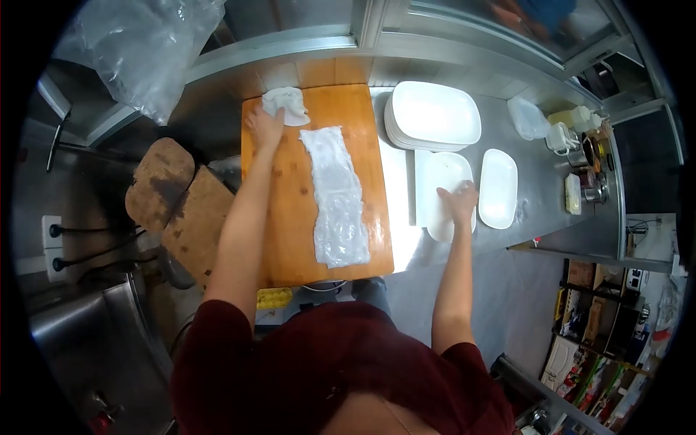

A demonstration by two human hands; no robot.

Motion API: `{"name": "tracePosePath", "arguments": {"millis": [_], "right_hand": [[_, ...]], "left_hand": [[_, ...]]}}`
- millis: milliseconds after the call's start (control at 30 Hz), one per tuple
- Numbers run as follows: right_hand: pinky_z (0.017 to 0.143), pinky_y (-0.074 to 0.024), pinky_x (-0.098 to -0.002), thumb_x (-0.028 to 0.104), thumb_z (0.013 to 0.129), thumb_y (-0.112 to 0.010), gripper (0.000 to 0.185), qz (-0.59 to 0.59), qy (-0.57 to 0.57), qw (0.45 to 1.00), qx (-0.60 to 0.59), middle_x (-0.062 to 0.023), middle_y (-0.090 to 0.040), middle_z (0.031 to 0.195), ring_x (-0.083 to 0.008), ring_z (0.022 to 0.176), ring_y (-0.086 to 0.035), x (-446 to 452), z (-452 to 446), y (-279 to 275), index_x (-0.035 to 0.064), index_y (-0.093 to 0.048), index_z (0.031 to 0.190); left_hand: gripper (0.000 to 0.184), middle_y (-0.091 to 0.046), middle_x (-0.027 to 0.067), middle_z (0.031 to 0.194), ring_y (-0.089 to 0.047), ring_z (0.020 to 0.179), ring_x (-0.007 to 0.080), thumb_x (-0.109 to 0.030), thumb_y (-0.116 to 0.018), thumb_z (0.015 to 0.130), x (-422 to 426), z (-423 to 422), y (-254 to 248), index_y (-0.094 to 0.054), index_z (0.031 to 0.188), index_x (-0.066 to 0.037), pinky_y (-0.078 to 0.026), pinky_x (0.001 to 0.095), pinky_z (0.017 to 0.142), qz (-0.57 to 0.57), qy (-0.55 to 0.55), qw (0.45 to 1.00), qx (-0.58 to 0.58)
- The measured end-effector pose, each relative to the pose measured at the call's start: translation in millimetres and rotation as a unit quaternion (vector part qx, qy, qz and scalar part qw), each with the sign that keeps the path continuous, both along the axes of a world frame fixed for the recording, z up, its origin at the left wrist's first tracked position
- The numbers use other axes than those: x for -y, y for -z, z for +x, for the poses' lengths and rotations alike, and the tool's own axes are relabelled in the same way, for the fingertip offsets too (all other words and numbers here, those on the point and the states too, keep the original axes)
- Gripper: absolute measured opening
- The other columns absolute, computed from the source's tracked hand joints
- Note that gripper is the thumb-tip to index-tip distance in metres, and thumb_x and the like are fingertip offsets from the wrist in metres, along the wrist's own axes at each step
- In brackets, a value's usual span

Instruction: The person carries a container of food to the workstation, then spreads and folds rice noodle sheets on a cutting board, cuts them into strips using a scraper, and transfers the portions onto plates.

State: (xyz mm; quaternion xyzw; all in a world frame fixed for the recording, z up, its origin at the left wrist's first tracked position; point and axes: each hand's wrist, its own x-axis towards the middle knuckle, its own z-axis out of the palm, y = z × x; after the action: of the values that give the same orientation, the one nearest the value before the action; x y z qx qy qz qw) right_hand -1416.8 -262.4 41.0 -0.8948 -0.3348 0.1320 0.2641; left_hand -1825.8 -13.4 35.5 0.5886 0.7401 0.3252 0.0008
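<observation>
My left hand is at the upper left of a wooden cutting board, its fingers apart. Its thumb side meets the edge of a crumpled white cloth. A long strip of clear plastic wrap lies down the middle of the board, wrinkled. On the right, my right hand rests over a white oblong plate, thumb spread across its surface and other fingers near the right rim. Beneath that plate's left side, a flat pale edge shows; what it belongs to is unclear.
A stack of white oblong plates stands behind, and a single white plate lies to the right. Bottles and containers line the far right counter. Brown boards stand left; a plastic bag hangs upper left.
</observation>
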Motion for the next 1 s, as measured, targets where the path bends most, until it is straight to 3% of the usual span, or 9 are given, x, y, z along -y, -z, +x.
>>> {"name": "tracePosePath", "arguments": {"millis": [100, 200, 367, 533, 567, 767, 867, 900, 1000], "right_hand": [[0.085, -0.0454, -0.039, 0.024, 0.051, -0.08, 0.084, -0.005, 0.002, 1.0, -0.003, -0.025, -0.048, 0.112, -0.0343, 0.101, -0.051, 3, 1, -4, -0.0067, -0.041, 0.119], [0.08, -0.0481, -0.037, 0.022, 0.052, -0.08, 0.082, 0.001, 0.0, 1.0, -0.014, -0.0251, -0.05, 0.11, -0.0336, 0.097, -0.054, 4, 1, -6, -0.0086, -0.041, 0.118], [0.068, -0.0506, -0.0321, 0.016, 0.058, -0.077, 0.069, 0.042, -0.017, 0.994, -0.102, -0.0224, -0.055, 0.104, -0.0286, 0.088, -0.058, 8, 10, -2, -0.0124, -0.044, 0.112], [0.072, -0.0484, -0.0307, 0.007, 0.072, -0.064, 0.04, 0.102, -0.038, 0.905, -0.411, -0.0165, -0.06, 0.097, -0.0215, 0.084, -0.06, 17, 5, -33, -0.0107, -0.051, 0.105], [0.073, -0.048, -0.0304, 0.006, 0.074, -0.061, 0.036, 0.131, -0.044, 0.878, -0.459, -0.0152, -0.061, 0.097, -0.0203, 0.084, -0.06, 21, 5, -33, -0.0096, -0.053, 0.105], [0.076, -0.0458, -0.0267, 0.011, 0.081, -0.058, 0.034, 0.189, -0.189, 0.886, -0.379, -0.008, -0.061, 0.099, -0.0156, 0.086, -0.058, 17, -51, -131, -0.0004, -0.053, 0.113], [0.07, -0.0468, -0.0277, 0.019, 0.086, -0.052, 0.033, 0.092, -0.355, 0.905, -0.214, -0.011, -0.063, 0.094, -0.0147, 0.08, -0.06, -33, -98, -141, -0.0022, -0.052, 0.112], [0.07, -0.0474, -0.032, 0.015, 0.085, -0.052, 0.027, 0.09, -0.424, 0.899, -0.061, -0.0148, -0.064, 0.092, -0.0221, 0.081, -0.062, -54, -117, -130, 0.0028, -0.056, 0.108], [0.072, -0.0475, -0.0357, 0.009, 0.078, -0.054, 0.026, 0.151, -0.55, 0.815, 0.101, -0.0124, -0.064, 0.09, -0.0282, 0.084, -0.06, -102, -173, -129, 0.0107, -0.059, 0.104]], "left_hand": [[0.054, -0.056, 0.0236, 0.106, -0.053, 0.1, 0.0327, -0.035, -0.067, 0.07, -33, -19, -4, -0.055, 0.105, 0.005, -0.041, 0.0384, 0.086, -0.201, 0.018, 0.975, 0.092], [0.044, -0.061, 0.0143, 0.083, -0.057, 0.074, 0.0255, -0.031, -0.065, 0.071, -67, -32, 28, -0.06, 0.093, 0.006, -0.044, 0.035, 0.07, -0.252, 0.089, 0.915, 0.302], [0.038, -0.064, 0.0184, 0.092, -0.061, 0.088, 0.0263, -0.024, -0.061, 0.071, -37, -34, 3, -0.062, 0.095, 0.005, -0.045, 0.0331, 0.077, -0.056, 0.029, 0.921, 0.386], [0.037, -0.064, 0.0175, 0.09, -0.061, 0.085, 0.0257, -0.027, -0.063, 0.071, 2, -71, 18, -0.062, 0.094, 0.003, -0.045, 0.0333, 0.076, -0.114, -0.022, 0.939, 0.323], [0.042, -0.063, 0.0193, 0.09, -0.06, 0.085, 0.0297, -0.03, -0.064, 0.072, 21, -66, -2, -0.06, 0.098, 0.003, -0.045, 0.0355, 0.077, -0.205, -0.021, 0.917, 0.341], [0.036, -0.05, 0.0226, 0.1, -0.05, 0.094, 0.0339, -0.021, -0.056, 0.079, 107, -42, -17, -0.052, 0.106, 0.002, -0.041, 0.0405, 0.082, 0.068, 0.056, 0.996, 0.014], [0.026, -0.052, 0.0173, 0.094, -0.05, 0.091, 0.033, -0.011, -0.055, 0.078, 149, 2, -16, -0.055, 0.102, -0.001, -0.04, 0.0396, 0.081, 0.033, 0.196, 0.972, 0.125], [0.025, -0.053, 0.0158, 0.093, -0.049, 0.092, 0.0324, -0.01, -0.056, 0.077, 163, 17, -21, -0.055, 0.101, -0.002, -0.04, 0.0388, 0.081, -0.004, 0.22, 0.967, 0.13], [0.023, -0.053, 0.0144, 0.093, -0.049, 0.092, 0.0314, -0.008, -0.057, 0.076, 190, 43, -21, -0.057, 0.099, -0.003, -0.039, 0.0376, 0.08, -0.034, 0.226, 0.948, 0.221]]}}
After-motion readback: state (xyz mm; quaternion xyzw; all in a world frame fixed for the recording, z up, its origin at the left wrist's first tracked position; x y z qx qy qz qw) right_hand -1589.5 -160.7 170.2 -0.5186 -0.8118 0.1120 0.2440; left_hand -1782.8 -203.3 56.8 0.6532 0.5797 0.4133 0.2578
